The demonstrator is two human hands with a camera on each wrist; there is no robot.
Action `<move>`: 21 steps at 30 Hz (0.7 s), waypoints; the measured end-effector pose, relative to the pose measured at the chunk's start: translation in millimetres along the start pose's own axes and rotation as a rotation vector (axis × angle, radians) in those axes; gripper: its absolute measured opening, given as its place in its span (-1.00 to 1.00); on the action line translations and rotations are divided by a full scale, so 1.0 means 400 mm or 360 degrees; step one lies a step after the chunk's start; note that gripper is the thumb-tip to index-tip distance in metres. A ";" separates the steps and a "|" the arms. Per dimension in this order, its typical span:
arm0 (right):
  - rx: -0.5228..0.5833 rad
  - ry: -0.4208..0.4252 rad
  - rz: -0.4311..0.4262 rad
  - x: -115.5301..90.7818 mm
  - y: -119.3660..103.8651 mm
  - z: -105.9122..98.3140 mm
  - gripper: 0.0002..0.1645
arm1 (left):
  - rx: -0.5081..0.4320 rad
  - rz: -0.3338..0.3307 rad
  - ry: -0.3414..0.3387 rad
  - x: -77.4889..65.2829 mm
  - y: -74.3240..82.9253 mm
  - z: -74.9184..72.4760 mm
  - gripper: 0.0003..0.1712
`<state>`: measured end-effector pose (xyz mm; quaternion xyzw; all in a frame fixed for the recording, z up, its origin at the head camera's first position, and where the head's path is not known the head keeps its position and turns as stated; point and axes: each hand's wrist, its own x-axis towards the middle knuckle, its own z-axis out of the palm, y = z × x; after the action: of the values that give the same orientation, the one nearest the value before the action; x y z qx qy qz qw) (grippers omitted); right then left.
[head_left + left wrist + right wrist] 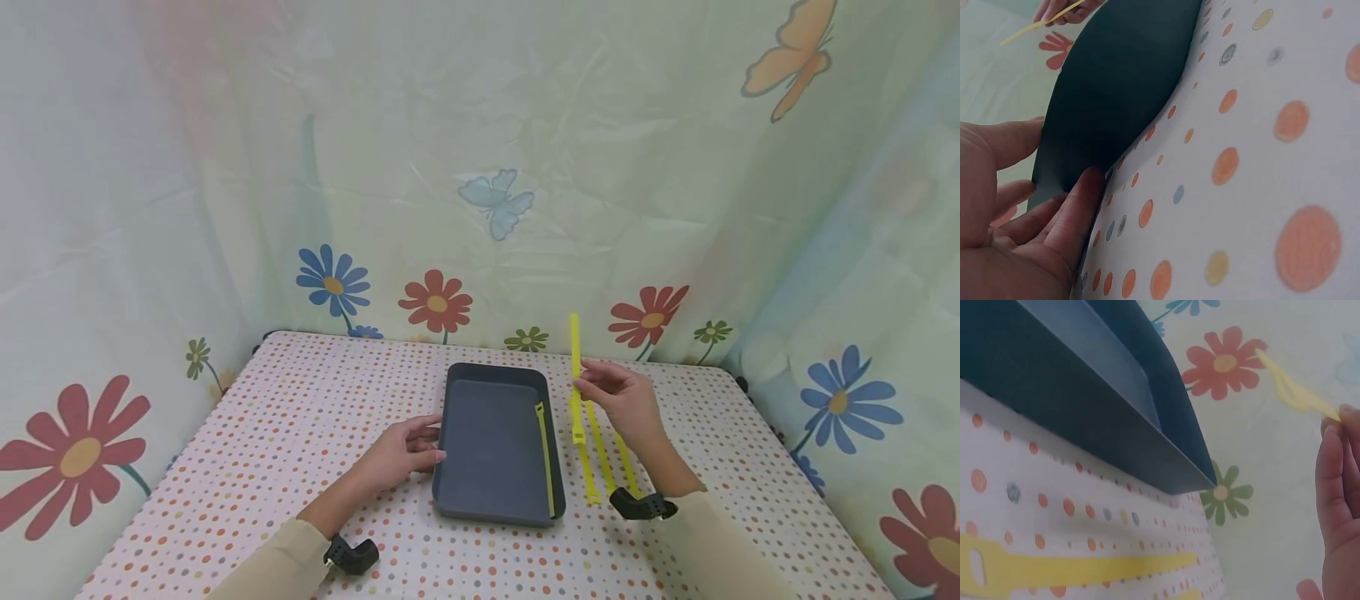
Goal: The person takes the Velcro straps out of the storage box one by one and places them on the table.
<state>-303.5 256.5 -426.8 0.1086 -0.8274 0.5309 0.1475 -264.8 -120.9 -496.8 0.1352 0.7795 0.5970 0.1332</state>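
A dark grey rectangular tray (pixel 491 450) lies on the table, with one yellow cable tie (pixel 547 462) along its right inner side. My left hand (pixel 397 454) touches the tray's left side; in the left wrist view its fingertips rest against the outer wall. Right of the tray, my right hand (pixel 621 402) pinches a yellow cable tie (pixel 575 342) between thumb and fingers, held upright above the table. Several more yellow cable ties (pixel 600 446) lie on the table below that hand. In the right wrist view, a flat tie (pixel 1085 569) shows a slot in its wide end.
A dotted cloth (pixel 300 425) covers the table. Behind it and at both sides hangs a curtain (pixel 360 167) printed with flowers and butterflies. Each wrist wears a black band, the left band (pixel 351 555) and the right band (pixel 642 505).
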 end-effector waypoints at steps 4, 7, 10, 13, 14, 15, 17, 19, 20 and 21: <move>-0.0006 0.0044 0.0051 -0.007 0.015 -0.018 -0.46 | 0.0000 -0.0007 0.0004 0.001 -0.002 -0.001 -0.19; 0.0007 0.0062 0.0062 -0.013 0.025 -0.032 -0.45 | 0.0006 -0.0011 0.0008 0.001 -0.002 -0.001 -0.19; 0.0044 0.0068 0.0060 -0.020 0.030 -0.046 -0.44 | 0.0017 -0.0012 0.0016 0.000 -0.001 0.000 -0.19; 0.0073 0.0074 0.0077 -0.026 0.033 -0.059 -0.42 | 0.0038 -0.0005 0.0023 -0.001 0.001 0.002 -0.20; 0.0076 0.0075 0.0083 -0.028 0.034 -0.064 -0.41 | 0.0046 0.0002 0.0027 -0.001 0.001 0.003 -0.20; 0.0076 0.0079 0.0091 -0.030 0.036 -0.068 -0.40 | 0.0049 0.0005 0.0032 -0.001 0.001 0.004 -0.21; 0.0069 0.0092 0.0106 -0.032 0.040 -0.074 -0.40 | 0.0050 0.0013 0.0040 -0.002 0.002 0.006 -0.22; 0.0037 0.0101 0.0120 -0.034 0.047 -0.081 -0.39 | 0.0040 0.0024 0.0046 -0.003 0.004 0.007 -0.23; 0.0028 0.0100 0.0123 -0.036 0.051 -0.086 -0.39 | 0.0034 0.0028 0.0049 -0.003 0.005 0.008 -0.23; 0.0013 0.0100 0.0137 -0.037 0.054 -0.090 -0.39 | 0.0026 0.0029 0.0051 -0.004 0.005 0.009 -0.24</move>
<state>-292.2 298.6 -436.4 0.0568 -0.8241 0.5433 0.1498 -261.8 -117.7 -495.6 0.1338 0.7850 0.5940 0.1141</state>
